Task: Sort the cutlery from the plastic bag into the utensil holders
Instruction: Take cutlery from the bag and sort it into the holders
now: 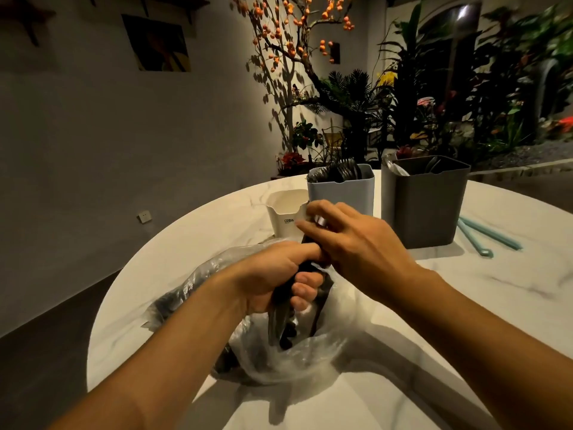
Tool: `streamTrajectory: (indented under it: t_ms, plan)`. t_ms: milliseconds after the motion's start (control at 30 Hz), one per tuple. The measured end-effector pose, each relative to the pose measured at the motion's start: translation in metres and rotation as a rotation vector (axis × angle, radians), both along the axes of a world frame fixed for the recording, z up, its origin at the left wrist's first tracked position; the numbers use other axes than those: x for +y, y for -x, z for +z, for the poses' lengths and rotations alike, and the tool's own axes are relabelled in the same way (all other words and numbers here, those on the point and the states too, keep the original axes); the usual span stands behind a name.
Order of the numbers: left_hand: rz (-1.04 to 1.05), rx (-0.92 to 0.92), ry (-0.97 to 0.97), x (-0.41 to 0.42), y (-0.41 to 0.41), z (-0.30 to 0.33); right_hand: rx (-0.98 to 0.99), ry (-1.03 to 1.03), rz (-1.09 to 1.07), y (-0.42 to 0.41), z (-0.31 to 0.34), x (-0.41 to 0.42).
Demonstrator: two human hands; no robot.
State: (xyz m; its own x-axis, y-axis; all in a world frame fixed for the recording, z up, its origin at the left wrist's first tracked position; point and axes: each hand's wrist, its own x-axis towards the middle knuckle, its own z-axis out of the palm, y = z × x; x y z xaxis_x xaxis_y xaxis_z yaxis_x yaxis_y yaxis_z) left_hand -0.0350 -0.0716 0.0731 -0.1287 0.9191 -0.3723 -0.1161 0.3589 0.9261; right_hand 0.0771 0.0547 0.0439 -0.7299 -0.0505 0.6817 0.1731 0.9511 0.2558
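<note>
1. On the round white marble-patterned bench [465, 305], a crumpled clear plastic bag [310, 352] lies near the front edge, with dark cutlery showing through its film.
2. The left forearm comes in from the lower left, and the left hand [273, 280] is curled into a fist over the bag's mouth, knuckles up, fingers wrapped tight.
3. That fist grips a bundle of black plastic cutlery [280, 318]; the lower ends hang down into the bag, and the upper ends rise between the two hands.
4. The right forearm comes in from the lower right, wrist bent inward. The right hand [350, 240] is arched over the top of the bundle, back of the hand up, and it touches the left hand at the thumb side.
5. The right fingers are bent and close together around the upper ends of the cutlery; whether they actually pinch a piece cannot be told, since the hand covers them.
6. Behind the hands stand three holders: a small white plastic holder [283, 212], partly hidden by the right fingers; a light blue rectangular holder [344, 187] just beside it, holding dark cutlery; and a taller dark grey rectangular holder [424, 206] to the right.
7. Two pale teal straws [486, 232] lie flat on the bench, right of the grey holder.
</note>
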Motion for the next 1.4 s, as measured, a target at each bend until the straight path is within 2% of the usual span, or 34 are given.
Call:
streamTrajectory:
  t_ms: [133,333,433,500,600,633,767,1067,1200,1400]
  plan:
    - [-0.042,0.01,-0.029,0.008,-0.006,0.011,-0.061,-0.074,-0.039,-0.009,0.007,0.018]
    - [0.067,0.073,-0.174,0.028,-0.004,0.037,-0.031,0.125,-0.159,-0.019,0.015,0.036]
    - [0.101,0.01,-0.219,0.031,0.001,0.048,-0.079,0.194,-0.195,-0.023,0.024,0.039]
    - [0.117,-0.063,-0.289,0.036,0.002,0.049,-0.125,0.329,-0.222,-0.022,0.033,0.041]
    - [0.18,-0.168,-0.491,0.048,0.001,0.049,-0.144,0.643,-0.242,-0.02,0.046,0.045]
    - [0.178,-0.102,-0.551,0.054,0.002,0.051,-0.15,0.72,-0.237,-0.019,0.048,0.048]
    - [0.171,0.445,-0.63,0.079,-0.013,0.06,-0.2,0.87,-0.221,-0.023,0.06,0.06]
    - [0.192,0.829,-0.849,0.147,-0.049,0.09,-0.072,0.814,-0.254,-0.047,0.097,0.109]
    - [0.296,0.891,-0.922,0.18,-0.051,0.096,0.017,0.766,-0.248,-0.051,0.111,0.125]
    - [0.315,0.771,-0.837,0.222,-0.046,0.085,0.082,0.849,-0.265,-0.05,0.105,0.159]
